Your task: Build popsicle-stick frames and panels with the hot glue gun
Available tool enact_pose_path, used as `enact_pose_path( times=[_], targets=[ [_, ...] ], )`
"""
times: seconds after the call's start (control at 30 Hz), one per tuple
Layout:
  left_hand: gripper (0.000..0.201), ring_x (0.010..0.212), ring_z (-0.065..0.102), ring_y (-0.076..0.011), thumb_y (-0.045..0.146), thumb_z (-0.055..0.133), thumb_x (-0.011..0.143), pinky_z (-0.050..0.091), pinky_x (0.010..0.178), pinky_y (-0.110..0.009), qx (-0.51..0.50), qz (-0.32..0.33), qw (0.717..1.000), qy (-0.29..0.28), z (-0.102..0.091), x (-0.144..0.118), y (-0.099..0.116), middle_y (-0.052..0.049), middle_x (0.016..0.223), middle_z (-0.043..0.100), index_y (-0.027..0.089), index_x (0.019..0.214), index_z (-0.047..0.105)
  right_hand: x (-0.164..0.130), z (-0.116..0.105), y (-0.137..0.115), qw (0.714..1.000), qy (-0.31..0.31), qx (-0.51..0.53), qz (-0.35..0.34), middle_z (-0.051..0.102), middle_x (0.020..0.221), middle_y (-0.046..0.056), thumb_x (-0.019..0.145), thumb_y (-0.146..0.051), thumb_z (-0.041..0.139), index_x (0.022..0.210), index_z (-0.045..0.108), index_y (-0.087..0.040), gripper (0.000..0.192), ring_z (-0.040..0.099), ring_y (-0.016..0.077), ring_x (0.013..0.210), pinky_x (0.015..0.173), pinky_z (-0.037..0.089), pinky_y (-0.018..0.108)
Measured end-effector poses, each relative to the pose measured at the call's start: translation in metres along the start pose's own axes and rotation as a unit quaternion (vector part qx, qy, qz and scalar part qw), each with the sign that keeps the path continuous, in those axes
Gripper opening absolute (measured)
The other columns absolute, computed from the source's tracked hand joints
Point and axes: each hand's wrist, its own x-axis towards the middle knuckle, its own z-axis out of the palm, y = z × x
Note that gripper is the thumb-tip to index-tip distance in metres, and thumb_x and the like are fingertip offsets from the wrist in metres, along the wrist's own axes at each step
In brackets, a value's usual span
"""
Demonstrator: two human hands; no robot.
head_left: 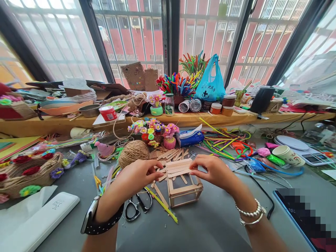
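A small box frame made of craft sticks point(183, 191) stands on the grey table between my hands. Flat craft sticks point(179, 167) lie side by side across the rear of its top; the front part of the top is uncovered. My right hand point(214, 170) curls its thumb and fingertips about the right end of the nearest of these sticks. Just left of the box hovers my left hand point(143, 175), thumb and fingers apart with nothing between them. Loose craft sticks point(172, 154) are heaped behind the box, and one more stick point(161, 196) lies at its left.
Black-handled scissors point(132, 210) and a yellow pipe cleaner point(164, 206) lie left of the box. A twine ball point(134, 154), crochet flowers point(149, 129) and a blue tissue pack point(190, 137) stand behind. A power bank point(49, 220) lies left, a phone point(296, 217) right.
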Motion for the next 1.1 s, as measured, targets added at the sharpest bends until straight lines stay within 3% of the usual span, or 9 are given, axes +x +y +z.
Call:
enact_pose_path(
  times=[0.17,0.5,0.7,1.1],
  targets=[
    [0.024,0.060,0.056,-0.0122,0.033,0.041,0.077,0.032,0.051,-0.019,0.018,0.014,1.000,-0.005,0.000,0.001,0.003,0.005,0.068,0.066,0.027,0.083,0.063,0.001,-0.001,-0.002,1.000,-0.003,-0.010,-0.001,0.060,0.077,0.001,0.077,-0.029,0.055,0.079,0.061,-0.020,0.011,0.055,0.0133,0.072,0.065,0.039,0.023],
    [0.030,0.067,0.059,-0.0160,0.035,0.038,0.078,0.036,0.056,-0.021,0.036,0.021,0.999,0.019,0.005,0.003,0.001,0.001,0.077,0.067,0.029,0.096,0.062,0.000,0.001,0.000,1.000,-0.018,-0.015,0.007,0.058,0.078,0.001,0.077,-0.028,0.054,0.079,0.060,-0.020,0.011,0.055,0.0134,0.071,0.065,0.040,0.024],
    [0.029,0.071,0.059,-0.0172,0.035,0.039,0.078,0.037,0.058,-0.021,0.056,0.022,0.998,0.006,0.003,0.002,0.006,0.000,0.086,0.067,0.028,0.095,0.062,0.000,0.001,-0.001,0.999,-0.025,-0.036,0.023,0.057,0.080,0.000,0.077,-0.027,0.054,0.079,0.059,-0.020,0.009,0.056,0.0126,0.072,0.066,0.040,0.023],
    [0.024,0.074,0.059,-0.0199,0.037,0.046,0.077,0.039,0.061,-0.025,0.063,-0.008,0.998,0.010,0.005,-0.001,0.016,0.000,0.080,0.066,0.026,0.093,0.059,-0.001,-0.001,-0.004,0.998,-0.021,-0.058,0.024,0.055,0.087,0.001,0.077,-0.026,0.054,0.082,0.058,-0.021,0.008,0.056,0.0143,0.076,0.068,0.041,0.025]
  ],
)
